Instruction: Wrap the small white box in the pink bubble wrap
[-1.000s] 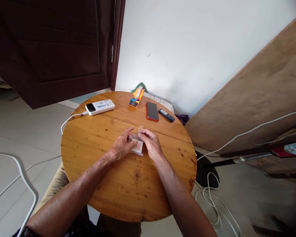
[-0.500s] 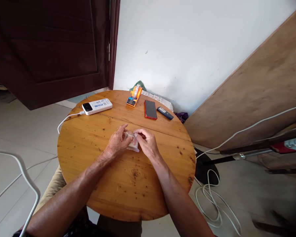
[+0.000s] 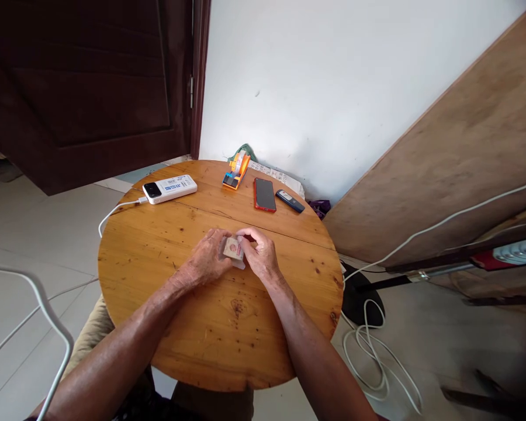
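Observation:
A small pale box in clear plastic wrapping (image 3: 233, 248), with reddish print on its top, lies at the middle of the wooden table between my hands. My left hand (image 3: 210, 252) grips its left side, fingers curled around the edge and thumb along the near side. The fingers of my right hand (image 3: 259, 251) pinch the wrapping at the far right corner of the box. Part of the box is hidden under my fingers.
Along the table's (image 3: 131, 263) far side are a white power bank (image 3: 170, 189) with a cable, an orange tape dispenser (image 3: 236, 171), a red-edged phone (image 3: 264, 195) and a dark blue handheld device (image 3: 290, 201). White cable (image 3: 372, 351) lies coiled on the floor at right.
My left fingers have come down from a raised position to the side of the box, baring more of its printed top. My right hand keeps its pinch. The view has shifted slightly.

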### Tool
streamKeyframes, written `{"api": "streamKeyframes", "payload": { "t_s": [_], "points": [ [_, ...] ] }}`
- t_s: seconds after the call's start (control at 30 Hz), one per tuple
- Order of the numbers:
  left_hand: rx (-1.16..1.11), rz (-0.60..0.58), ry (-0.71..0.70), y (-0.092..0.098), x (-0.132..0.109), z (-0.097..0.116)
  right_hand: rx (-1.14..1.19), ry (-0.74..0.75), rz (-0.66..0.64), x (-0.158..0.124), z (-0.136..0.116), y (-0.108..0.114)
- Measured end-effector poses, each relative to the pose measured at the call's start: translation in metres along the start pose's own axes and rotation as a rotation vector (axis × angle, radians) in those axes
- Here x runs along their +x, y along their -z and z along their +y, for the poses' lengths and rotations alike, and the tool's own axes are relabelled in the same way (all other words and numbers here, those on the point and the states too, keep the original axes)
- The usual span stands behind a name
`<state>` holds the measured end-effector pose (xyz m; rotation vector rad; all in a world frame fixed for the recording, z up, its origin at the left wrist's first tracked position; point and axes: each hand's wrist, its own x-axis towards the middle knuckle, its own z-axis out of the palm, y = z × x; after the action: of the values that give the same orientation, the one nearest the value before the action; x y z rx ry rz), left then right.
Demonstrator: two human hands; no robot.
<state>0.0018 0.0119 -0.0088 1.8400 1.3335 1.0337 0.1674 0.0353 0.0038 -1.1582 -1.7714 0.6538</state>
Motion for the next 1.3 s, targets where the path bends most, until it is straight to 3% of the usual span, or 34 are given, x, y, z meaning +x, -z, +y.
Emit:
{"api": "streamKeyframes", "payload": {
  "t_s": [0.23,0.53,0.77,0.9,1.03,1.1,1.2,1.3],
  "points": [
    [0.035,-0.002,0.084,0.002,0.002,0.002,-0.095,0.160,-0.069,-0.001,-0.004,0.011],
    [-0.009,0.011,0.015,-0.001,0.001,-0.004,-0.278,0.299,-0.170,-0.004,-0.009,0.023],
    [0.000,-0.021,-0.025,0.000,-0.001,-0.004,-0.242,0.321,-0.186,-0.007,-0.020,0.025],
    [0.029,-0.009,-0.019,-0.002,-0.001,-0.001,-0.035,0.161,-0.180,-0.001,-0.017,0.030],
    [0.043,-0.015,-0.016,-0.002,0.000,0.003,0.030,-0.222,0.046,0.028,0.018,0.046],
    [0.050,-0.019,-0.014,-0.001,0.000,0.005,-0.139,-0.381,0.120,0.047,0.038,0.055],
    [0.041,-0.029,-0.007,-0.001,-0.001,0.008,-0.294,-0.429,0.178,0.075,0.053,0.063],
    [0.037,-0.030,0.005,-0.002,-0.002,0.008,-0.548,-0.461,0.122,0.098,0.052,0.055]
  ]
}}
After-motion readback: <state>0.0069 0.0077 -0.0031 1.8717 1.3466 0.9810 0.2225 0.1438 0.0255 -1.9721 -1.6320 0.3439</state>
